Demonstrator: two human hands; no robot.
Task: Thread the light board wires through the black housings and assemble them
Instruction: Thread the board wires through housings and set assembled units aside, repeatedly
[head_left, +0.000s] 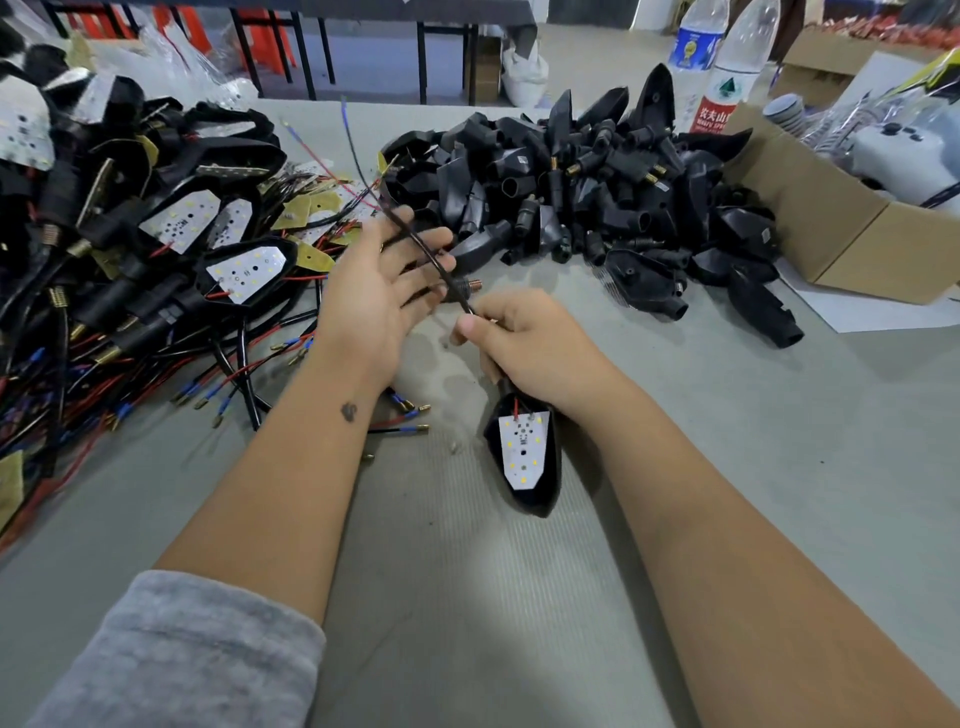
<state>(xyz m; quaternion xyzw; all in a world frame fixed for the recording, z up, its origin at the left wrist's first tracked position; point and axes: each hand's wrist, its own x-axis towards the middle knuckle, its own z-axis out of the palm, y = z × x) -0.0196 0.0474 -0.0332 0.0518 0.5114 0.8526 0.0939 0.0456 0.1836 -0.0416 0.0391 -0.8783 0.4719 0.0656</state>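
My right hand (524, 348) grips the neck of a black housing (540, 499) that hangs below it, with a white light board (523, 449) seated in its open face. A black sleeved wire (415, 244) runs up and away from my right fingers, ending in thin blue and red leads. My left hand (379, 291) is spread with straight fingers behind that wire, touching it near the fingertips. A black stem piece with a threaded metal end (470, 284) lies just beyond my left fingers.
A heap of assembled housings with boards and tangled wires (156, 234) fills the left side. A pile of loose black housings (597, 192) lies at the back centre. A cardboard box (831, 234) and two water bottles (727, 67) stand at the right rear.
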